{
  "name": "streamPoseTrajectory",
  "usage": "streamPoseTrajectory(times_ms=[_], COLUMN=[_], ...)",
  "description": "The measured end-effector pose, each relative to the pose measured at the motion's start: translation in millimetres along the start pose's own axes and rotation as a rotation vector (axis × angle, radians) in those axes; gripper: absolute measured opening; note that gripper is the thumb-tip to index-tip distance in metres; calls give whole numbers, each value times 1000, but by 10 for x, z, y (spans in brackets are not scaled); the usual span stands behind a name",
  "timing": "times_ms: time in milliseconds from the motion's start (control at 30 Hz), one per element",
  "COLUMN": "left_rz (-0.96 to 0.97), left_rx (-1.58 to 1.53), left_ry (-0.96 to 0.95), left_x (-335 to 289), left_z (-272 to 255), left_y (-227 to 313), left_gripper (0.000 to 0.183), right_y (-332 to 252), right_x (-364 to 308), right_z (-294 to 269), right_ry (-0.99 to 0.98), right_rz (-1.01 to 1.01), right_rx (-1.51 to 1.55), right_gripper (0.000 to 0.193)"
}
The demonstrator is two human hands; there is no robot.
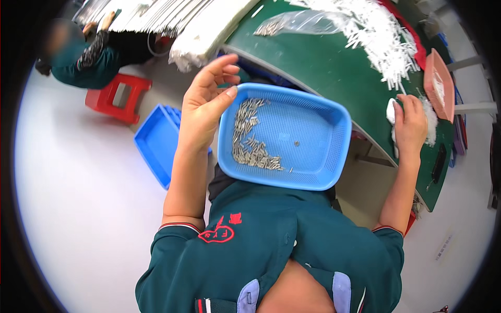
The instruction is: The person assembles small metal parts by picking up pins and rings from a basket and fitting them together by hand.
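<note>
A blue plastic basket (313,146) with mesh walls rests on my lap. Small silvery metal pieces (253,154) lie along its left side and near corner, with a stray one or two farther right. My left hand (206,104) is raised at the basket's far left corner, fingers apart and slightly curled, its thumb at the rim. On the green table to the right, my right hand (410,125) has bent fingers drawn together beside a white bundle (391,112). Whatever lies between those fingertips is hidden. Loose white sticks (383,57) spread just beyond that hand.
The green table (308,62) bears a clear plastic bag (308,22) with metal pieces inside. A pink basket (439,88) stands at its right edge. To my left are a blue tray (159,138) and a red stool (117,96), with a person (86,62) seated beyond.
</note>
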State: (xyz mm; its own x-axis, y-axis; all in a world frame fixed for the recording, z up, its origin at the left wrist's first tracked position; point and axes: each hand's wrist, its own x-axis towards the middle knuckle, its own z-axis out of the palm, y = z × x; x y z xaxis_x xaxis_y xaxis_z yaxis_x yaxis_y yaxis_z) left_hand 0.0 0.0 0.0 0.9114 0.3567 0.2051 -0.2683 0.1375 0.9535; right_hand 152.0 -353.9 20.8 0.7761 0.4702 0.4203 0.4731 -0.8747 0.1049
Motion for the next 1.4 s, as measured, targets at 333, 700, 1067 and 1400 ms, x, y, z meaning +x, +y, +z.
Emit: streamPoseTrajectory(times_ms=[333,700,1067,1400], left_rz=[-321,-895,-979,-733], left_rx=[147,-819,-979,-615], left_ry=[-116,-62,-87,-23], left_x=[-524,-496,-473,-606], left_z=[39,17,4,19], left_y=[-536,-819,-800,-758], left_gripper=[28,58,42,17], right_y=[-1445,-1549,-1864,-1958], right_x=[-382,-403,38,-63], right_z=[635,652,457,584], right_ry=[-479,-485,-557,-541], right_rz=[-593,-494,-161,-240], right_rx=[612,780,1308,1422], right_gripper=[15,11,9,7])
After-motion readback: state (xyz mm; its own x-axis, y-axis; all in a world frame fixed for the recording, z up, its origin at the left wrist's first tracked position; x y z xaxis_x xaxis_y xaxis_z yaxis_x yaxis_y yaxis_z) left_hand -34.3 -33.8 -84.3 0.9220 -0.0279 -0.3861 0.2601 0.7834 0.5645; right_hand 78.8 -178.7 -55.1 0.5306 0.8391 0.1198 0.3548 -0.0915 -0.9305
